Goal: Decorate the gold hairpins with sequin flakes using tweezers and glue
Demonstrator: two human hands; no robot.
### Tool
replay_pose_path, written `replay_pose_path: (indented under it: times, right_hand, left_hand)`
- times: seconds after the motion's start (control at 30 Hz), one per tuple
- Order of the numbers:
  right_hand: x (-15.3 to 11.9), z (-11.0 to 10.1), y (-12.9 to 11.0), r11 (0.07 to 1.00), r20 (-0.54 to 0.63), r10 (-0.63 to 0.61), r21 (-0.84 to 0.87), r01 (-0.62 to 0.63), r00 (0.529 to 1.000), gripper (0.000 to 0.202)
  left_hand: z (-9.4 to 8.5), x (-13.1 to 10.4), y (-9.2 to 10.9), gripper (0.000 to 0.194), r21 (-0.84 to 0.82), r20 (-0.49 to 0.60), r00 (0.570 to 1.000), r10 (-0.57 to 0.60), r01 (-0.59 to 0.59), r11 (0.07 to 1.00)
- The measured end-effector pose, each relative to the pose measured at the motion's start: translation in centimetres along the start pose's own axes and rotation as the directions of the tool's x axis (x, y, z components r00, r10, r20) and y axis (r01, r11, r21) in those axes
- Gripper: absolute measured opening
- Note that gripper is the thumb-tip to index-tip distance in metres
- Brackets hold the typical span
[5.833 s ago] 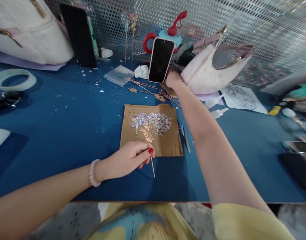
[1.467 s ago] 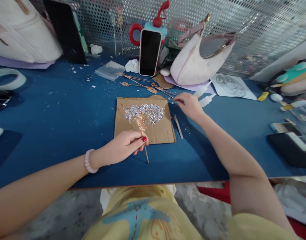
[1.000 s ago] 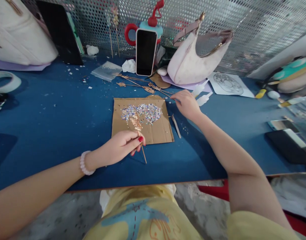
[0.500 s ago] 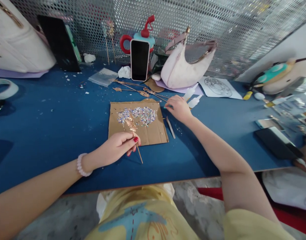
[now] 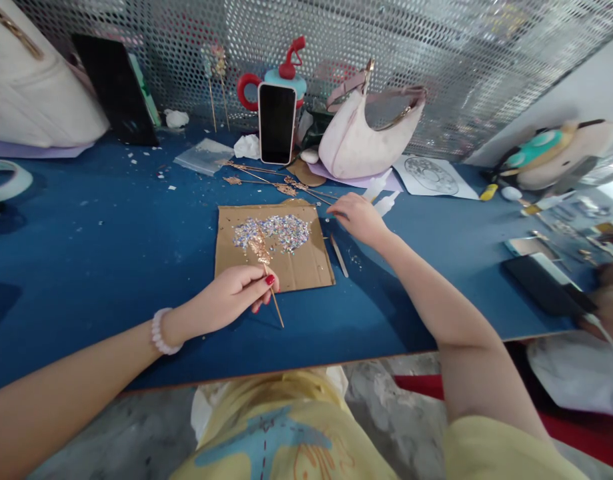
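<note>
My left hand [image 5: 246, 293] pinches the thin shaft of a copper-coloured hair stick [image 5: 259, 248]. Its ornate end lies over a pile of small glittery bits [image 5: 292, 232] on a cardboard piece [image 5: 306, 270]. My right hand [image 5: 359, 217] is just past the cardboard's right edge, fingers bent together. Whatever may be between those fingertips is too small to make out. Tweezers [image 5: 339, 256] lie on the table below that hand. Beside its back are white-tipped glue bottles [image 5: 377, 187], partly hidden by the hand.
More copper hair sticks [image 5: 271, 179] lie behind the cardboard. A phone [image 5: 277, 123] leans on a red-and-blue cup [image 5: 291, 81], beside a white handbag [image 5: 353, 140]. A plastic bag [image 5: 203, 157] and tape roll [image 5: 9, 181] are leftward. Another person's arm [image 5: 611, 303] shows at right.
The view has shifted slightly. My right hand's fingertips have drawn closer together, and a teal spot seen there before no longer shows. My left hand keeps its hold on the hair stick.
</note>
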State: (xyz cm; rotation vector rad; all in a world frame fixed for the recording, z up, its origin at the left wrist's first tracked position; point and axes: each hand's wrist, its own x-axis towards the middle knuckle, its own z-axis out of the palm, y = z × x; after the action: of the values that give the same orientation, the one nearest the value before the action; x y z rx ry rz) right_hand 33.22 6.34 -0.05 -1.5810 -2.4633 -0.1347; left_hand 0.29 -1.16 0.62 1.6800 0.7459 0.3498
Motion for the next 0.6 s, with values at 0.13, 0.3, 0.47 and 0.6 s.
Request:
replay_pose_path:
  times: [0.13,0.3,0.47,0.6]
  right_hand:
    - [0.1,0.2,0.3,0.999,-0.037,0.045,-0.014,-0.046,0.998,0.018]
    - [0.0,0.3,0.6,0.998,-0.064,0.061,-0.024,-0.063,0.996,0.023]
    - [0.0,0.4,0.2,0.992,-0.091,0.124,-0.024,-0.127,0.988,0.023]
    - [1.8,0.2,0.0,0.997,-0.084,0.079,0.007,-0.079,0.993,0.028]
  left_hand:
    - [0.0,0.0,0.1,0.029,-0.004,0.001,1.0,0.001,-0.001,1.0]
    - [0.0,-0.1,0.2,0.029,0.011,-0.002,1.0,0.0,0.0,1.0]
    - [0.1,0.0,0.1,0.03,0.017,-0.005,1.0,0.011,-0.011,1.0]
    - [0.1,0.1,0.2,0.028,0.004,0.004,1.0,0.019,-0.019,1.0]
